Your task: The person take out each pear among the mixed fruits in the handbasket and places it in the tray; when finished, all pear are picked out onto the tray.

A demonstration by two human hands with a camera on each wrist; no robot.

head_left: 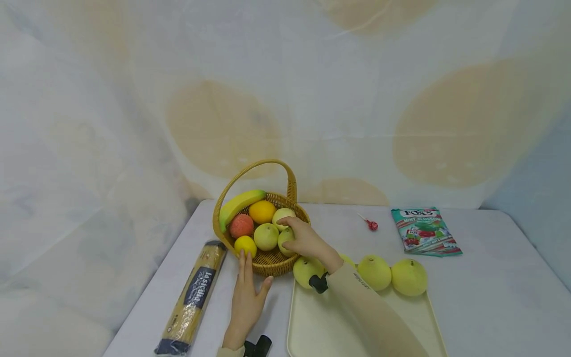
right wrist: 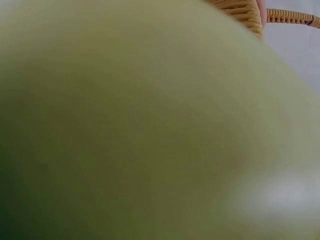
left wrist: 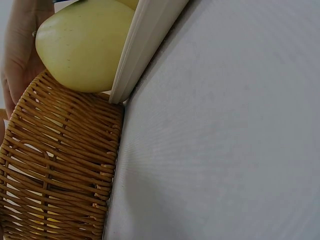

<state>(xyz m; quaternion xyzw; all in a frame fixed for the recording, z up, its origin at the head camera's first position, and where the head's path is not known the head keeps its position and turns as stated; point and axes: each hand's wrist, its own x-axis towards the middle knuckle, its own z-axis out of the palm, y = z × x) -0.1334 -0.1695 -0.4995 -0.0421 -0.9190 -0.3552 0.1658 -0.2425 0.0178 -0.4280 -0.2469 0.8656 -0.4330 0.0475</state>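
A wicker basket [head_left: 272,267] with a tall handle holds a banana [head_left: 241,204], an orange [head_left: 262,212], a red fruit [head_left: 242,226], a lemon-yellow fruit [head_left: 245,245] and several yellow-green pears [head_left: 266,237]. My right hand [head_left: 309,241] reaches over the basket's right side, thumb and index finger around a pear [head_left: 284,237] lying inside. At the front rim my left hand [head_left: 247,300] extends its fingers, tips by the lemon-yellow fruit. The left wrist view shows the woven side [left wrist: 60,165] up close. A blurred pale-green surface [right wrist: 150,125] fills most of the right wrist view.
Several larger yellow-green pears [head_left: 409,276] line the back of a cream tray [head_left: 330,327], right of the basket. A pasta pack [head_left: 194,297] lies at left. Behind the tray are a red lollipop [head_left: 372,225] and a candy bag [head_left: 426,231]. Fabric hangs behind the table.
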